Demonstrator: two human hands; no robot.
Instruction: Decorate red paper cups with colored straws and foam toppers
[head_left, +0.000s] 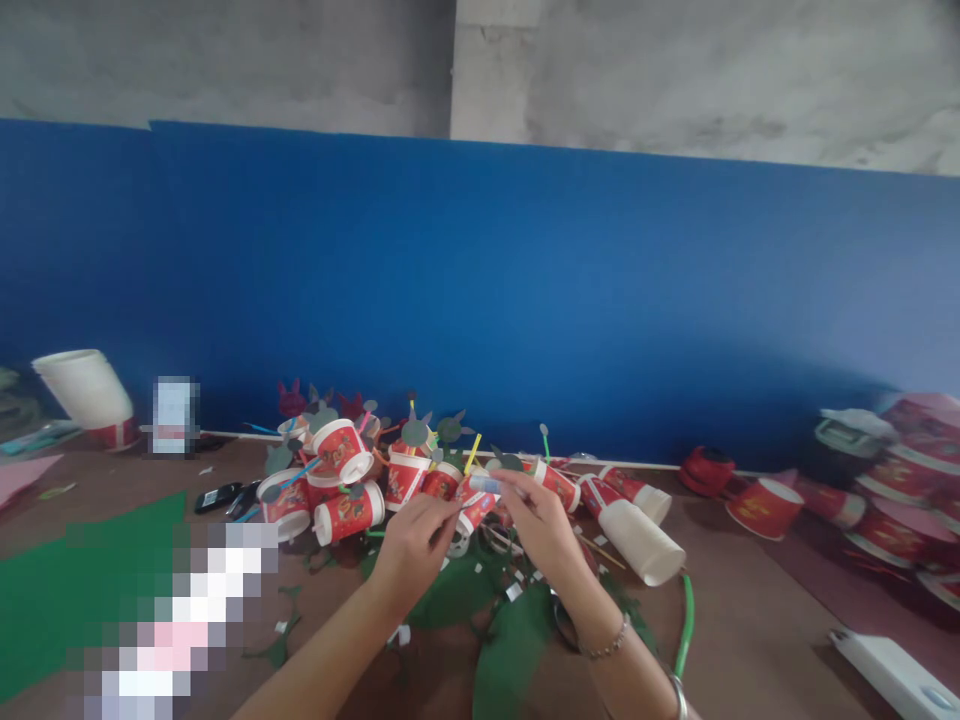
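Both hands meet over the middle of the desk (750, 640), just in front of a heap of red paper cups (352, 480) fitted with coloured straws and small grey-green paper cut-outs. The left hand (416, 540) pinches something thin between thumb and fingertips; what exactly is too small to tell. The right hand (536, 520) has its grip closed on a small pale stick (486, 485), perhaps a glue stick or a short straw, held level and touching the left fingertips.

The step in hand looks like joining or gluing a small piece, as part of decorating the cups. The next move would seem to call for a steady, fine pinch and keeping the two pieces lined up, since both are tiny and sit close together.

Under the wrists lie green paper scraps (517, 640) and small white snippets. A white cup (641, 545) lies on its side to the right, and a green tube (686, 620) curves near it. A large green sheet (75, 580) lies at the left, against a blue wall (525, 300) behind.
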